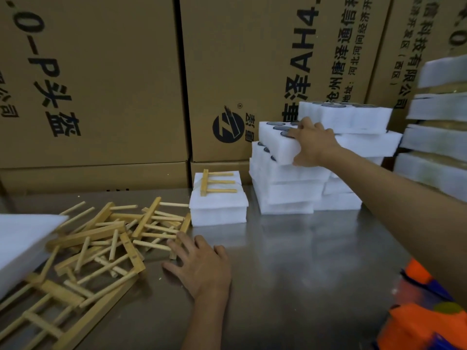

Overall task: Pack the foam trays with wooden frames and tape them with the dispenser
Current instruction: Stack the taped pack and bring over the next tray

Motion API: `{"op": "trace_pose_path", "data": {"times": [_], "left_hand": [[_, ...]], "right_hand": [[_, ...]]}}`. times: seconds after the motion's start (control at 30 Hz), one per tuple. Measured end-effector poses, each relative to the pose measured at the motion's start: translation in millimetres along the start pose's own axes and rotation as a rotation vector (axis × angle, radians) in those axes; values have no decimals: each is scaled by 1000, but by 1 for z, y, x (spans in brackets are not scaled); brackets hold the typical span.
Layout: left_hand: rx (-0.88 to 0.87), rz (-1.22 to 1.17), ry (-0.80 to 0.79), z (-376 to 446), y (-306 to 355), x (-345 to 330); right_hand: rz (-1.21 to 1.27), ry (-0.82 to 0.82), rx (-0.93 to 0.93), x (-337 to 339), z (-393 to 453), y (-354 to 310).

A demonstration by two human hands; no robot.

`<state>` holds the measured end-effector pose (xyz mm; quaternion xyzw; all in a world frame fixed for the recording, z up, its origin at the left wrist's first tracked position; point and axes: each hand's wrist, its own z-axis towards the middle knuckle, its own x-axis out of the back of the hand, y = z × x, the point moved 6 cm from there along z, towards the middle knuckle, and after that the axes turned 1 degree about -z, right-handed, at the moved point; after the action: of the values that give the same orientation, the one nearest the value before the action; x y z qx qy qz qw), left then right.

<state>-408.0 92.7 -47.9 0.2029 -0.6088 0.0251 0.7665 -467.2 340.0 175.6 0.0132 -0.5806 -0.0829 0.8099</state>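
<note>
Our right hand (312, 142) grips the foam tray (278, 145) on the stack, fingers above, thumb below. It looks light and soft, so we hold gently. Our left hand (199, 263) rests flat, beside the wooden frames (106, 238) on the desk (290, 261).

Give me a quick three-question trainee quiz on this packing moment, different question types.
1. True or false: the right hand grips a foam tray on the stack.
2. The left hand lies: A) on the tape dispenser B) flat on the metal table by the loose wooden frames C) on a cardboard box.
3. Fill in: one wooden frame lies on top of a small ___ block.

Key: 1 true; 2 B; 3 foam.
</note>
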Motion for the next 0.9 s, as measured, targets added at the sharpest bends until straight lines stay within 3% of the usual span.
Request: {"op": "trace_pose_path", "data": {"times": [0.23,0.33,0.4,0.53,0.77,0.9], "left_hand": [[1,-11,-8,0,1,0],[3,-13,-6,0,0,1],[-3,-16,-6,0,1,1],[-12,-40,-16,1,1,0],[-13,-46,-19,2,1,-2],[-19,-36,-9,1,2,-2]], "right_hand": [[14,1,35,22,5,0],[-25,76,11,42,16,18],[4,109,-98,49,25,45],[16,-25,-337,37,30,102],[-33,-39,-201,32,42,125],[-31,124,-137,30,32,123]]}}
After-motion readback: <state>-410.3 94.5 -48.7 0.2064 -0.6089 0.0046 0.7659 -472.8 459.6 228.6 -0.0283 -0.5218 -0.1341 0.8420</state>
